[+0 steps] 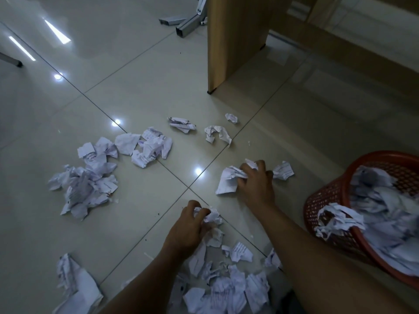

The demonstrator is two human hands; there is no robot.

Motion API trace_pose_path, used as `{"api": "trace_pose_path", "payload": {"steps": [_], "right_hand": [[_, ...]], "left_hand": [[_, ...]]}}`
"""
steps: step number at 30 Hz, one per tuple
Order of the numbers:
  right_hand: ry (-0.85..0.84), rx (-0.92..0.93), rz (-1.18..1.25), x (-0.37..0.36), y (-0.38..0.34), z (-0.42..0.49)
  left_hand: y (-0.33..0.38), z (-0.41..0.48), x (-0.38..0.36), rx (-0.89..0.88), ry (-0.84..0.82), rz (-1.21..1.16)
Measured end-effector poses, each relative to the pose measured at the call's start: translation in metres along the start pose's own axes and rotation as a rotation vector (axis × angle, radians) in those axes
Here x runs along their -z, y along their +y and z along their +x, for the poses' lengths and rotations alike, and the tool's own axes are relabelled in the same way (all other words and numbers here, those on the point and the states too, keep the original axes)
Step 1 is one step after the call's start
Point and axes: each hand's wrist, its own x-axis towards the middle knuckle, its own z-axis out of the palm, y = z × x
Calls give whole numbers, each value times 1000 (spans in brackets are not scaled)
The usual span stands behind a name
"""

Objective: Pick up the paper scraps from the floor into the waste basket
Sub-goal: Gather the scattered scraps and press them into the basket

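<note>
Crumpled white paper scraps lie scattered over the tiled floor: a pile at the left [84, 186], a cluster further back [145, 146] and a heap near my body [229, 291]. My left hand [188, 227] is shut on a crumpled scrap [212, 217] low over the floor. My right hand [256, 180] is closed on a larger scrap [229, 180] on the tile. The red perforated waste basket [326, 200] stands tilted at the right, holding several scraps, one hanging over its rim [337, 219].
A wooden desk panel [235, 41] stands behind the scraps, with its underside to the right. Grey metal furniture feet [183, 23] rest at the top. Loose scraps lie by the panel [217, 134] and at the bottom left [74, 284].
</note>
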Motion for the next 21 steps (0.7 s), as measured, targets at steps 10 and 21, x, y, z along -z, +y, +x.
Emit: {"api": "trace_pose_path", "payload": {"steps": [10, 21], "right_hand": [[-117, -365, -15, -17, 42, 25], [-50, -254, 15, -29, 56, 0]], "left_hand": [[41, 0, -18, -55, -270, 264], [33, -13, -45, -117, -376, 406]]}}
